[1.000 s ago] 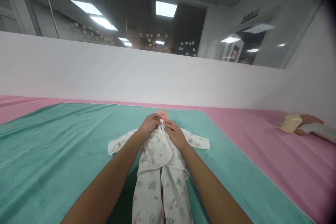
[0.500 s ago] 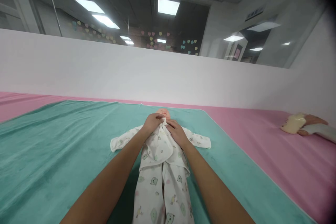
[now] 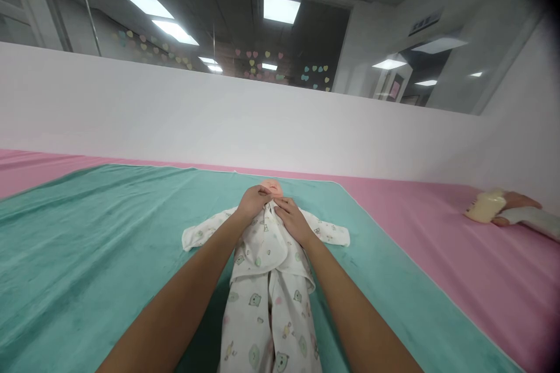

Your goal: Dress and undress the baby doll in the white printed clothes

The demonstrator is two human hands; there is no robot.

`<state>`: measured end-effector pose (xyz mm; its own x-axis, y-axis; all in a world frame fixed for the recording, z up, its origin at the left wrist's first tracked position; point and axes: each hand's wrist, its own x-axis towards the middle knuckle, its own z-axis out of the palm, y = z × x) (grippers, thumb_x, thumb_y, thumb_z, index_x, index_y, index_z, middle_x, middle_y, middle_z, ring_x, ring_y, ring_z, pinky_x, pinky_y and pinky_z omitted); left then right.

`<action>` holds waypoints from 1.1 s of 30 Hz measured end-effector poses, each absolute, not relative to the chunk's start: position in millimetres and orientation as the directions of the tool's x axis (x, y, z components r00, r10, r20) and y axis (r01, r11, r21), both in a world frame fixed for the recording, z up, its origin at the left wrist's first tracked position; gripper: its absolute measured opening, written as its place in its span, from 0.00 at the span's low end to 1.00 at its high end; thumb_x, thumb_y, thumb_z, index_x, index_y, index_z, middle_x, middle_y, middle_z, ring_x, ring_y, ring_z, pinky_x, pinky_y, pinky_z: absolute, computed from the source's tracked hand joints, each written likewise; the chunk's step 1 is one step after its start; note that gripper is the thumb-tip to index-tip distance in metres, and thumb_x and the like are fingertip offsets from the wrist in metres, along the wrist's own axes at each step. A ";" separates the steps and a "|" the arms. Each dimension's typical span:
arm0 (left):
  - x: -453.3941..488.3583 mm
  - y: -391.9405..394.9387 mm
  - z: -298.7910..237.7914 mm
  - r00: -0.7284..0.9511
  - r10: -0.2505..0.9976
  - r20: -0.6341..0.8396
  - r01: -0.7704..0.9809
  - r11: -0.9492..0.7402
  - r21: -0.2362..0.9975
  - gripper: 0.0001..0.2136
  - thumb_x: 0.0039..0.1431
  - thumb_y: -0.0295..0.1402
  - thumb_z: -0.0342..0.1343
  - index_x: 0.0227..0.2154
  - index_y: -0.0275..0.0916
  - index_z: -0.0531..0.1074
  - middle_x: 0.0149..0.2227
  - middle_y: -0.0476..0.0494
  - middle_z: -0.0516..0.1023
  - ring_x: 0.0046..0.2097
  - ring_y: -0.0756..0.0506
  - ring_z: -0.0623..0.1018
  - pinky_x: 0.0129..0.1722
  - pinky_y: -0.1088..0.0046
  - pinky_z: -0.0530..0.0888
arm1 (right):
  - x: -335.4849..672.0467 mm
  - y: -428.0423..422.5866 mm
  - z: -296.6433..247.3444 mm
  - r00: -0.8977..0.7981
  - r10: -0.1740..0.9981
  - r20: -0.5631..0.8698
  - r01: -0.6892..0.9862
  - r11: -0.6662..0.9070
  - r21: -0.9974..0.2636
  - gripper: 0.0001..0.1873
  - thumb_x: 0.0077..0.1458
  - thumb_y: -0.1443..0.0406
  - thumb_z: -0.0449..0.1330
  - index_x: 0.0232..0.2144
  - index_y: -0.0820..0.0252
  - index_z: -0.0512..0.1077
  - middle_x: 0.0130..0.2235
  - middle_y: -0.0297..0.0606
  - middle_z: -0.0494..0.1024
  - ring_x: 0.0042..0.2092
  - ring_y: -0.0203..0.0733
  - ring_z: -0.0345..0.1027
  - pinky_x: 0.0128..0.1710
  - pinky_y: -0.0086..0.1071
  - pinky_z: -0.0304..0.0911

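A baby doll (image 3: 273, 187) lies on its back, its head away from me and its sleeves spread to both sides. It wears a white jacket (image 3: 262, 247) and matching pants (image 3: 251, 329), printed with small green bears. At the neck, my left hand (image 3: 254, 202) has its fingers closed on the collar edge. My right hand (image 3: 292, 220) rests on the chest, thumb and fingers pinched at the other side of the collar, close to the left fingertips. The small part of the collar between the fingers is mostly hidden.
Under the doll is a teal blanket (image 3: 131, 245) over a pink sheet (image 3: 420, 210). To the right, another person's hand (image 3: 518, 201) is beside a pale yellow bottle (image 3: 485, 207). A white wall (image 3: 219, 122) with glass above borders the far edge.
Both hands stay at the collar, with only slight finger movement. The collar's upright tip between the fingers now lies lower. The view has shifted a little.
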<state>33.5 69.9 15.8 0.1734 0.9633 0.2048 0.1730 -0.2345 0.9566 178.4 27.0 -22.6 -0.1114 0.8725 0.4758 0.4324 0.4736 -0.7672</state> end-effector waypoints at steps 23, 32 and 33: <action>32.0 69.9 10.3 0.219 0.954 0.207 0.061 -0.225 0.972 0.10 0.37 0.25 0.56 0.27 0.37 0.65 0.22 0.52 0.70 0.25 0.52 0.70 0.25 0.78 0.64 | 179.1 27.8 -22.4 -0.114 0.860 0.498 0.473 0.488 -0.734 0.20 0.55 0.60 0.50 0.50 0.53 0.66 0.49 0.37 0.67 0.53 0.39 0.56 0.56 0.35 0.47; 34.7 77.7 8.2 0.204 0.928 0.312 0.309 -0.364 0.879 0.08 0.41 0.27 0.55 0.29 0.36 0.73 0.32 0.44 0.76 0.35 0.46 0.73 0.38 0.71 0.68 | 179.8 28.1 -23.6 -0.104 0.864 0.492 0.479 0.478 -0.736 0.16 0.55 0.60 0.50 0.43 0.56 0.70 0.48 0.38 0.67 0.52 0.39 0.58 0.55 0.34 0.49; 34.3 77.7 8.7 0.218 0.922 0.319 0.330 -0.377 0.866 0.08 0.42 0.27 0.55 0.29 0.36 0.74 0.33 0.44 0.76 0.36 0.46 0.74 0.40 0.70 0.68 | 179.8 27.8 -23.4 -0.104 0.866 0.490 0.480 0.475 -0.737 0.16 0.55 0.60 0.50 0.43 0.56 0.70 0.48 0.38 0.67 0.52 0.39 0.58 0.55 0.35 0.49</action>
